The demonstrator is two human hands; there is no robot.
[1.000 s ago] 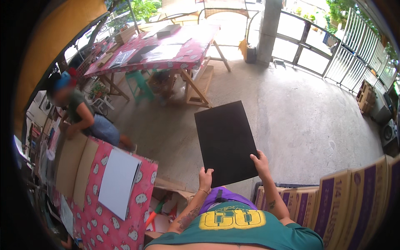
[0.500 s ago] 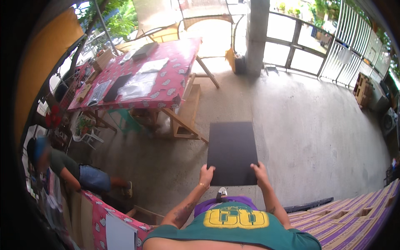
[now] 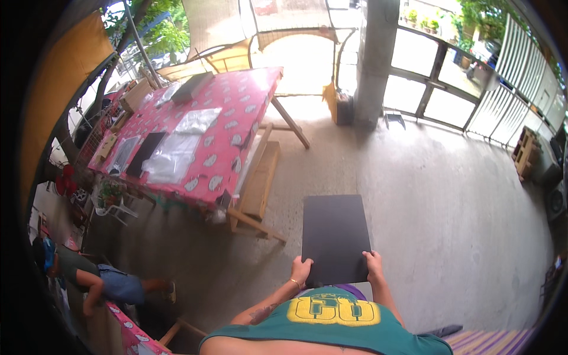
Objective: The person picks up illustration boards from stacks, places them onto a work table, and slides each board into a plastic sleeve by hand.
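Note:
A flat black rectangular board (image 3: pixel 335 236) is held out in front of my body, its long sides running away from me. My left hand (image 3: pixel 300 271) grips the near part of its left edge, thumb on top. On the opposite edge my right hand (image 3: pixel 373 265) is closed the same way, with its thumb over the surface. The fingers beneath the board are hidden. Its underside cannot be seen.
Ahead on the left stands a table with a pink patterned cover (image 3: pixel 236 127), holding clear plastic bags (image 3: pixel 171 157), a dark stack (image 3: pixel 192 87) and a narrow black piece (image 3: pixel 145 154). Its wooden leg (image 3: pixel 260 228) juts toward me. A person (image 3: pixel 118 284) is at left.
The board and both hands sit lower in the picture, closer to my body. My view has shifted, with the table nearer. The person at left has moved lower in view.

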